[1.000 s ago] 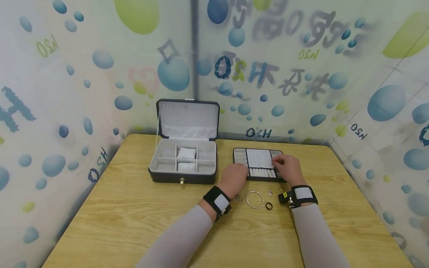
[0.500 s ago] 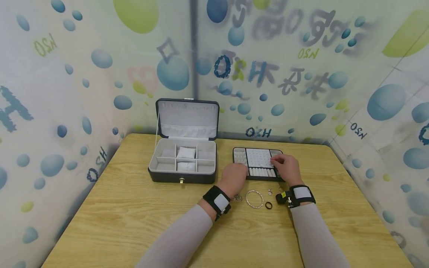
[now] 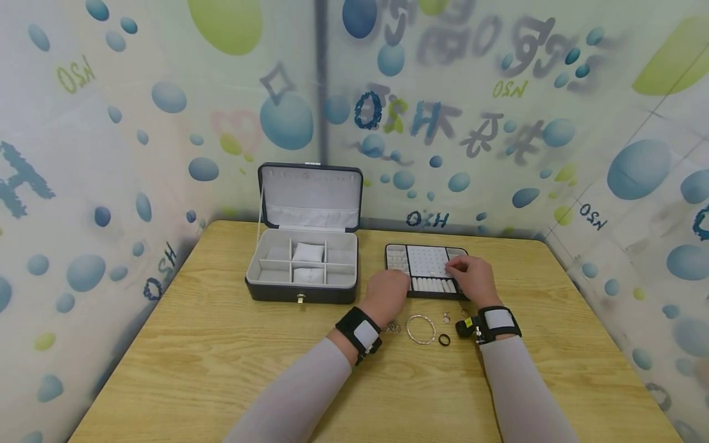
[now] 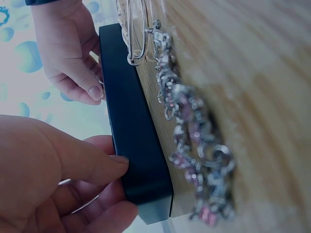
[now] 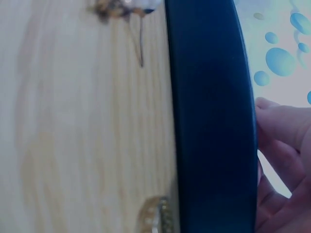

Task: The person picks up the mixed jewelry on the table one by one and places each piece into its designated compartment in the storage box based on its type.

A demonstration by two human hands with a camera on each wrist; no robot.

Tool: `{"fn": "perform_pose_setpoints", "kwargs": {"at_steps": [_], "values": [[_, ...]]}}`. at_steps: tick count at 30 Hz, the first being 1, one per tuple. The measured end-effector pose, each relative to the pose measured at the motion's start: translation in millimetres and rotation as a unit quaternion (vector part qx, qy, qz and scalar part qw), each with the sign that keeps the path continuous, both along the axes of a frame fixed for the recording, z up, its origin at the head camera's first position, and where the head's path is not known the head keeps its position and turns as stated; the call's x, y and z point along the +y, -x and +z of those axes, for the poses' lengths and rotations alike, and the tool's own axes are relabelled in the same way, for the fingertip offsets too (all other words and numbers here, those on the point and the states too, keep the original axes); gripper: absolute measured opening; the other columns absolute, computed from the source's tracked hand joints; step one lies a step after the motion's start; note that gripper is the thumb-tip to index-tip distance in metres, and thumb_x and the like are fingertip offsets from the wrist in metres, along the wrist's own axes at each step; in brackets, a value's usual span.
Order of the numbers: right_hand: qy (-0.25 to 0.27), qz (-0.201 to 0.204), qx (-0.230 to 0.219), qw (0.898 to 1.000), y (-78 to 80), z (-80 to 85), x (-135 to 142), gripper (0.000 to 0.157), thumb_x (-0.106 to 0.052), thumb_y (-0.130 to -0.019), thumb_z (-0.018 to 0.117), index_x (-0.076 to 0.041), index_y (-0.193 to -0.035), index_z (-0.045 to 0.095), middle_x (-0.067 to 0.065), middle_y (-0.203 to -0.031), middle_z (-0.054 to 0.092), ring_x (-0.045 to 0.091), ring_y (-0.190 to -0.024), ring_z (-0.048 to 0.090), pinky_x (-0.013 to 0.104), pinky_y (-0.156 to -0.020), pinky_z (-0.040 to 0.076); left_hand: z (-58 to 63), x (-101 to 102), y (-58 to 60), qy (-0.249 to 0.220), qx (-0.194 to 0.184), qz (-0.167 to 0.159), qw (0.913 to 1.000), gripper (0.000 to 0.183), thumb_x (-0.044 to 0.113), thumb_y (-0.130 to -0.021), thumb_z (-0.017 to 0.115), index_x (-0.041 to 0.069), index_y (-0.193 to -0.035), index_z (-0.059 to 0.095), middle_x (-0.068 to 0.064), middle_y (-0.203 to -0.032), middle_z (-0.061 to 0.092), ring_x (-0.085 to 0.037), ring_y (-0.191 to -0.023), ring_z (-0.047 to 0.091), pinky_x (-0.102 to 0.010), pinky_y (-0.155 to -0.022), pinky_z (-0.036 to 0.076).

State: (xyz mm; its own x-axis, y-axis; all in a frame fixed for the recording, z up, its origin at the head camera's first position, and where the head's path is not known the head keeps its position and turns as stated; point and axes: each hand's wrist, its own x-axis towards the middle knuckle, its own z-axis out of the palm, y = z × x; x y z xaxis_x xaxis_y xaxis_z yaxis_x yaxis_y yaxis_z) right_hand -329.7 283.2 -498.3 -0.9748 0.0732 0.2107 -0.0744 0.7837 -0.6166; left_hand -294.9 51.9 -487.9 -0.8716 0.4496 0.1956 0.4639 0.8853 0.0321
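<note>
My left hand (image 3: 386, 294) grips the front left corner of a black jewelry tray (image 3: 437, 296). In the left wrist view its thumb presses the tray's dark outer wall (image 4: 131, 111). Over the right part of the white perforated panel (image 3: 426, 261), my right hand (image 3: 473, 277) pinches a tiny piece of jewelry, nearly all hidden by the fingertips. A silver chain with pink stones (image 4: 182, 116) lies on the table beside the left wrist. In front of the tray are a silver bangle (image 3: 423, 343), a black ring (image 3: 444, 344) and a small earring (image 3: 446, 318).
A black jewelry box (image 3: 301, 294) stands to the left with its lid (image 3: 311, 194) raised. Two white cushions (image 3: 308, 253) sit in its middle compartments. Another ring (image 3: 464, 313) lies near the right wrist. A patterned wall rises behind the wooden table (image 3: 221, 344).
My right hand has shifted slightly left over the perforated panel, its fingertips still together. The left hand and the tray have stayed in place.
</note>
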Motion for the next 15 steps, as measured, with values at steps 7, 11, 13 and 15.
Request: {"fn": "perform_pose_setpoints", "kwargs": {"at_steps": [7, 11, 13, 15], "values": [[-0.017, 0.004, 0.009, 1.0, -1.0, 1.1, -1.3, 0.009, -0.011, -0.099, 0.075, -0.006, -0.102, 0.081, 0.017, -0.109, 0.078, 0.032, -0.098, 0.068, 0.048, -0.088, 0.054, -1.1, 0.0, 0.3, -0.008, 0.003, -0.002, 1.0, 0.022, 0.012, -0.1, 0.069, 0.02, -0.081, 0.075, 0.003, -0.084, 0.075, -0.012, -0.073, 0.068, -0.032, -0.056, 0.056], [-0.025, 0.003, 0.01, 1.0, -0.8, 0.8, -1.8, 0.009, -0.011, -0.099, 0.074, -0.006, -0.103, 0.081, 0.017, -0.108, 0.078, 0.031, -0.097, 0.067, 0.047, -0.087, 0.053, 0.0, -0.1, 0.3, -0.006, -0.001, 0.0, 1.0, 0.021, 0.011, -0.1, 0.07, 0.02, -0.082, 0.075, 0.003, -0.084, 0.075, -0.012, -0.073, 0.067, -0.032, -0.056, 0.055], [-0.022, 0.001, 0.007, 1.0, -0.9, 0.9, -2.3, 0.009, -0.011, -0.1, 0.074, -0.006, -0.104, 0.08, 0.017, -0.108, 0.078, 0.032, -0.097, 0.067, 0.046, -0.086, 0.053, 0.7, 0.1, 0.6, -0.003, -0.005, 0.002, 1.0, 0.02, 0.011, -0.099, 0.07, 0.02, -0.082, 0.075, 0.003, -0.085, 0.075, -0.012, -0.073, 0.068, -0.032, -0.056, 0.056], [-0.018, -0.004, 0.003, 1.0, -1.3, 1.2, -2.6, 0.01, -0.012, -0.1, 0.074, -0.006, -0.104, 0.08, 0.017, -0.107, 0.078, 0.032, -0.097, 0.066, 0.045, -0.086, 0.053, 1.0, 0.4, 1.1, -0.001, -0.007, 0.003, 1.0, 0.019, 0.011, -0.099, 0.071, 0.02, -0.083, 0.075, 0.003, -0.086, 0.076, -0.012, -0.074, 0.068, -0.033, -0.056, 0.056]]}}
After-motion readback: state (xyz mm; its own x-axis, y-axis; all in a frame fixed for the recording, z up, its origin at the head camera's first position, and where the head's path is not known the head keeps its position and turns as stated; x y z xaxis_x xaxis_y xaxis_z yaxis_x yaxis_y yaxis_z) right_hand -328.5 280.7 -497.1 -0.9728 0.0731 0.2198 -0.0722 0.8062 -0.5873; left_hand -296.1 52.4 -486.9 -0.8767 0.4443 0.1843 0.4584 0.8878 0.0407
